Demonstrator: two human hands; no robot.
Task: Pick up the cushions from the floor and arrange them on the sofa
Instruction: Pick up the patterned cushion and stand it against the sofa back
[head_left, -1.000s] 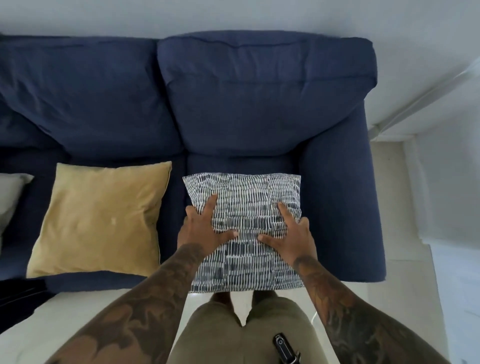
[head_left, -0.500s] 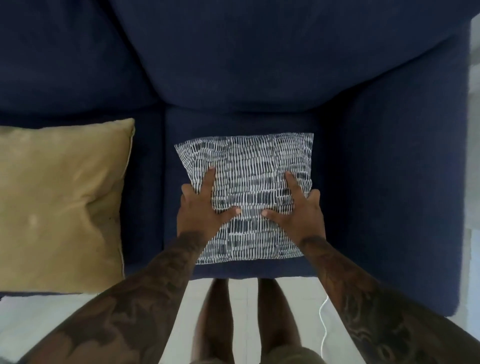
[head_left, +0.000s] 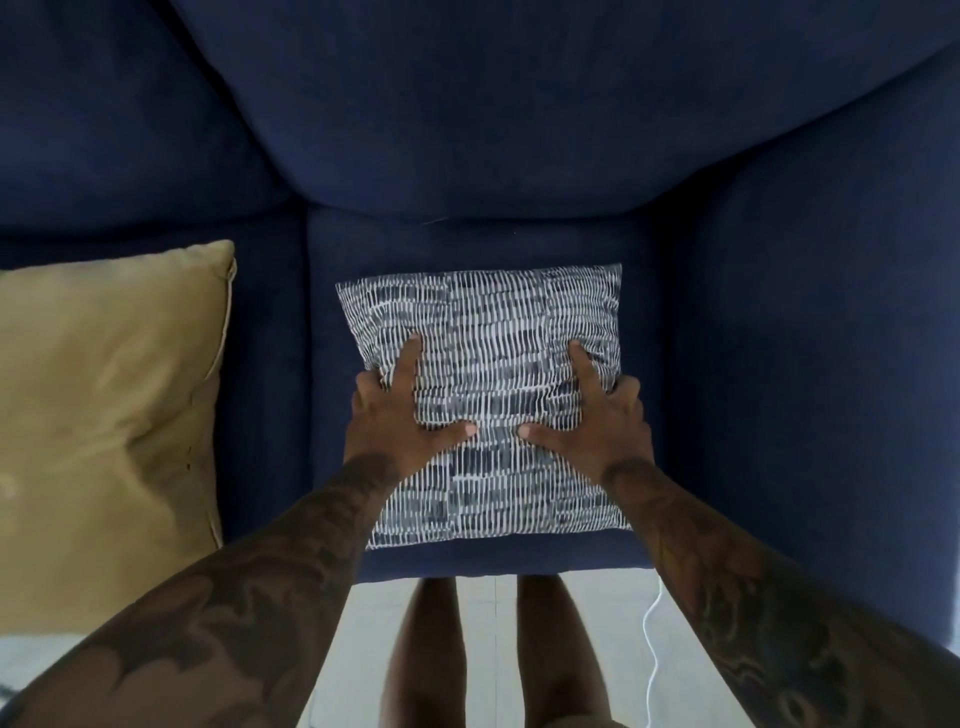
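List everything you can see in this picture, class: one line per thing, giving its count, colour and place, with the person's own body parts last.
sofa: one, dark blue, fills the upper and middle part of the view.
patterned cushion: one, dark blue and white dashes, flat on the right-hand seat beside the armrest.
yellow cushion: one, mustard yellow, on the seat to the left, apart from the patterned one.
floor: one, pale, along the bottom in front of the sofa.
cable: one, white, on the floor at lower right.
left hand: one, tattooed forearm, spread on the patterned cushion's left edge.
right hand: one, tattooed forearm, spread on its right edge.
legs: two, bare, standing at the seat's front edge.
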